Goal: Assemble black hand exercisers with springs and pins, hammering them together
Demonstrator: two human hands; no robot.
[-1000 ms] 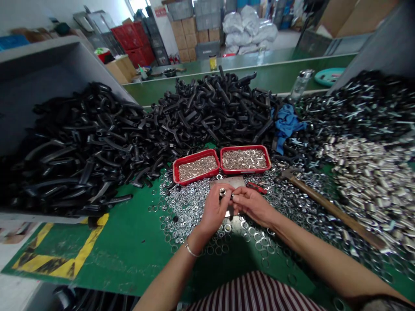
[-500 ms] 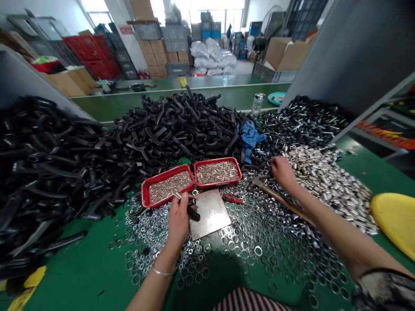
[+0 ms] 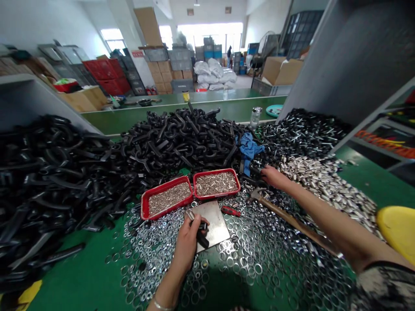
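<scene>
My left hand (image 3: pixel 188 236) is closed around a black curved handle part (image 3: pixel 202 240) over the left side of a square metal plate (image 3: pixel 216 225). A ribbed silver piece (image 3: pixel 189 214) sticks up by its thumb and fingers. On the right, my right hand (image 3: pixel 272 177) reaches into the black parts beside a blue cloth (image 3: pixel 249 147), its fingers drawn together. What those fingers hold, if anything, cannot be made out. Below that hand lies a claw hammer (image 3: pixel 285 213) with a wooden handle. A red and black screwdriver (image 3: pixel 231 211) rests by the plate's right edge.
Two red trays (image 3: pixel 166 185) of small metal pins stand behind the plate. Black handle parts (image 3: pixel 181 134) are heaped behind and left. Metal rings (image 3: pixel 240 255) are spread in front, silver cylinders (image 3: pixel 324 185) piled at right. A glass jar (image 3: pixel 256 117) and yellow basin (image 3: pixel 397 231) stand nearby.
My right hand has shifted left, from beside the silver cylinders to the black parts near the cloth. My left hand has moved right over the plate with the handle part. The view has tilted upward.
</scene>
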